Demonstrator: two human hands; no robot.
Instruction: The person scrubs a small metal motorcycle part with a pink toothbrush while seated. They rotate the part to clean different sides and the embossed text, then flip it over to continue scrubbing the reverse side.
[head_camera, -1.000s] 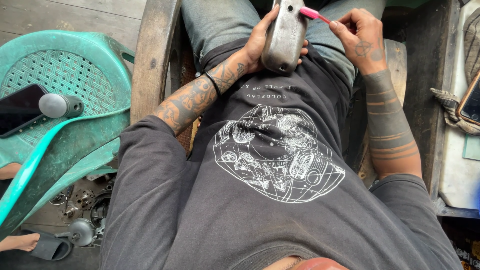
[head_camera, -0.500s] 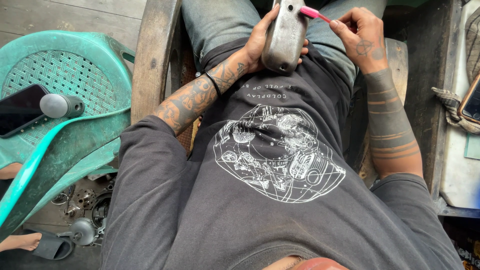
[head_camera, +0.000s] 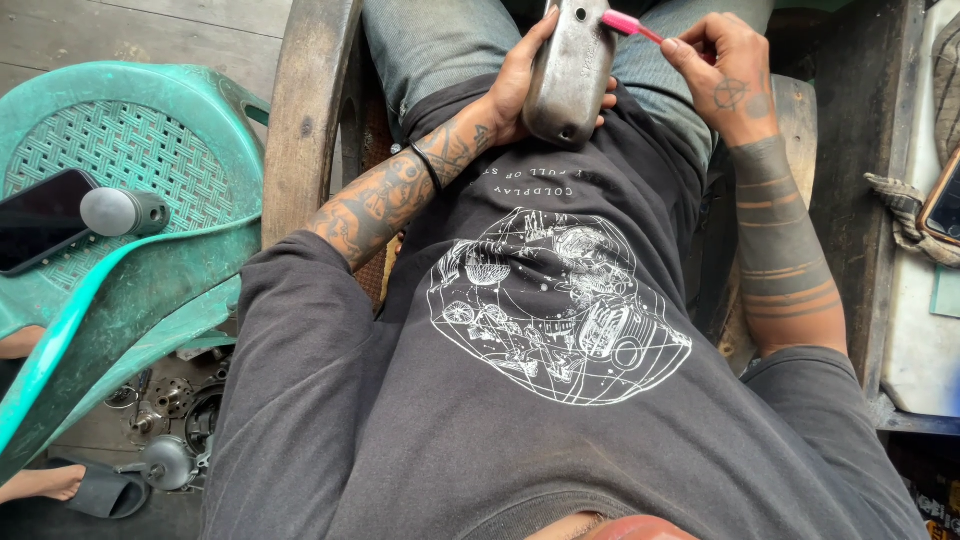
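Two hands at work over lap, seated. Left hand (head_camera: 520, 85): fingers wrapped round grey metal casing (head_camera: 570, 70), held upright against thighs, lower end resting near shirt hem. Casing: cast metal, rounded, dull and smudged, small hole near bottom end. Right hand (head_camera: 725, 75): fingertips pinched shut on pink-handled tool (head_camera: 630, 24), thin plastic stick, tip touching casing's upper edge; tool head out of view, kind not determinable. Risks, as judged: smooth rounded casing liable to twist or slide in single-handed hold, no support beneath but legs; thin handle liable to flex or slip off curved surface toward left fingers. Beside: green plastic chair (head_camera: 150, 250), lattice seat, carrying dark phone (head_camera: 40, 220) and grey cylindrical part (head_camera: 120, 212); loose metal parts (head_camera: 165, 430) on floor.
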